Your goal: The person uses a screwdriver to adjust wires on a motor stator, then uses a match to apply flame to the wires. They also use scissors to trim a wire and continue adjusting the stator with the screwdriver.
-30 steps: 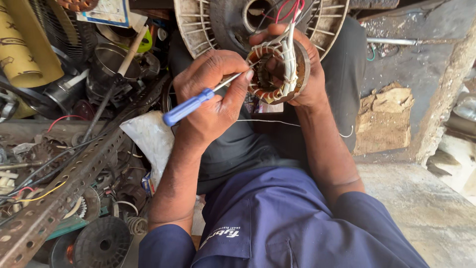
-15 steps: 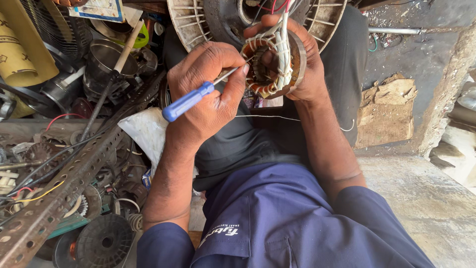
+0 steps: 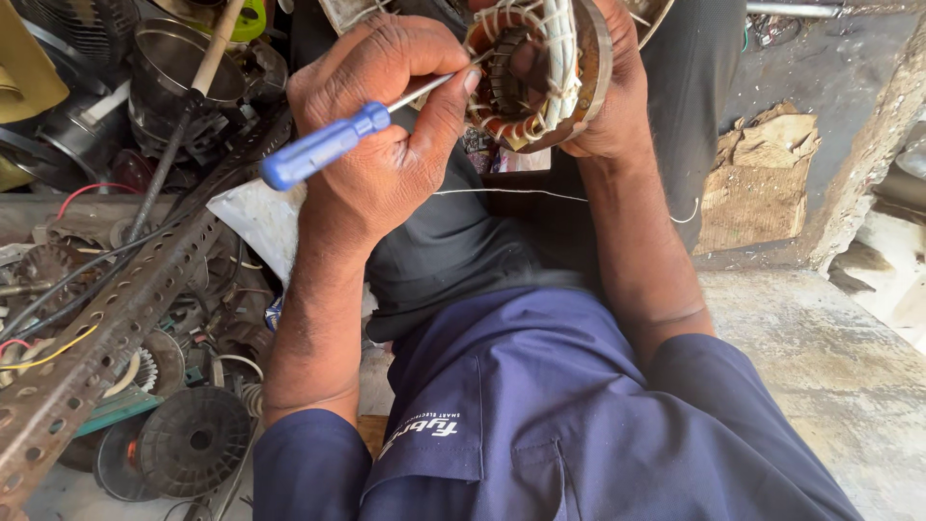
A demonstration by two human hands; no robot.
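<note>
Both hands are sitting higher and closer in the view than half a second ago, and the stator (image 3: 540,72) is now partly running off the top edge. I am holding it up over my lap in my right hand (image 3: 608,106), my fingers closing around its outer ring from the far side, so most of them are hidden behind it. Its copper coils and white binding are facing me, with a bundle of white leads crossing the front. My left hand (image 3: 386,145) is curling tightly around the screwdriver (image 3: 333,145), thumb pressing the metal shaft just ahead of the blue handle, which is sticking out to the left past my knuckles. I am resting the tip inside the stator's bore, though I cannot tell exactly what it is touching there. A thin white thread (image 3: 511,192) is stretching across my dark shirt between my forearms. Below, my blue trousers (image 3: 540,415) are filling the bottom of the view. To my left, a perforated rusty angle bar (image 3: 116,328) is lying slantwise over a heap of scrap parts, with a black ribbed disc (image 3: 193,439) near its lower end and a metal pot (image 3: 178,63) well up beyond it. To my right, the concrete floor (image 3: 820,367) is showing.
</note>
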